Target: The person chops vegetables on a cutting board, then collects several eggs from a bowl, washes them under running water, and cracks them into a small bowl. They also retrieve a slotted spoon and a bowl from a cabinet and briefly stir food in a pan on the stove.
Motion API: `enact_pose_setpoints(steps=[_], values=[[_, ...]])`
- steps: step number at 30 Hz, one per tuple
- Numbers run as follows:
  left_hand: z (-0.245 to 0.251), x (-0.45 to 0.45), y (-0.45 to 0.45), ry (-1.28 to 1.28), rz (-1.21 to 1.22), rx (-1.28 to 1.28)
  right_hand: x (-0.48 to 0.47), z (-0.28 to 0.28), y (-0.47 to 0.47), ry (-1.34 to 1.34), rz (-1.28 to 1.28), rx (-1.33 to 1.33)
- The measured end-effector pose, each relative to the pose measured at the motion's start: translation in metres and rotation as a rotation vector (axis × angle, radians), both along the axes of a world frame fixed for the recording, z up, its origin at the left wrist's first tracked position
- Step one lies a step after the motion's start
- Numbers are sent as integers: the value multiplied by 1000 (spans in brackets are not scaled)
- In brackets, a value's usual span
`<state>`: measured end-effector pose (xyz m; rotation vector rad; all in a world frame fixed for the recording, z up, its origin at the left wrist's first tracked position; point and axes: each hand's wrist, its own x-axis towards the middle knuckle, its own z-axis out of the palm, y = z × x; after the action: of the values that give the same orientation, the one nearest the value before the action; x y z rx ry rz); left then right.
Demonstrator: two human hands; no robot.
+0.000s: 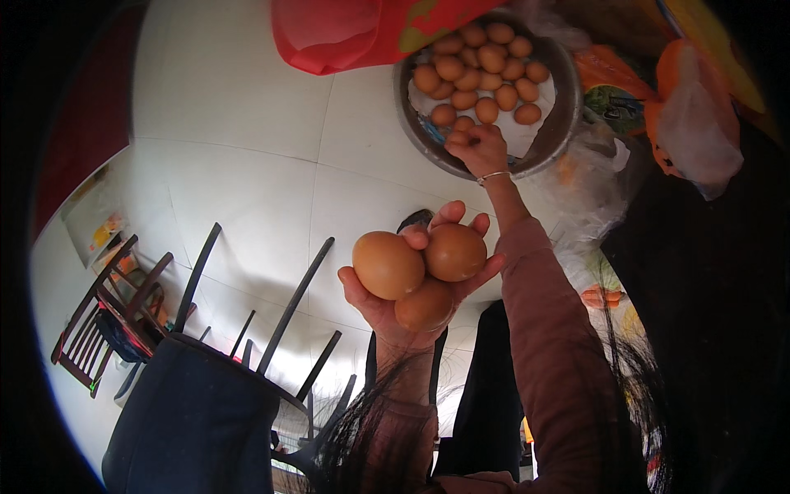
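Three brown eggs rest together in my left hand, palm up, with its fingers curled around them. Beyond it, my right hand, with a thin bracelet at the wrist, reaches over the near rim of a round metal basin. Its fingers are closed on a brown egg at the near edge of the egg pile. Many more brown eggs lie in the basin on white lining. Part of the held egg is hidden by my fingers.
A red bag overhangs the basin's far left rim. Plastic bags and an orange bag lie to the right. Dark-legged chairs, one with a navy back, stand on the tiled floor at left.
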<state>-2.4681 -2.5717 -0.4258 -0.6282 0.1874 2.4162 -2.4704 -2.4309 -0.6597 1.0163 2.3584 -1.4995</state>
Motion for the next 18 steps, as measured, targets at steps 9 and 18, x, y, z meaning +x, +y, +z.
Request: enact_pose_setpoints(steps=[9, 18], values=[[2, -1, 2, -10, -4, 4, 13, -17, -2, 201, -208, -273], [2, -1, -1, -20, 21, 36, 17, -13, 61, 26, -799, -522]])
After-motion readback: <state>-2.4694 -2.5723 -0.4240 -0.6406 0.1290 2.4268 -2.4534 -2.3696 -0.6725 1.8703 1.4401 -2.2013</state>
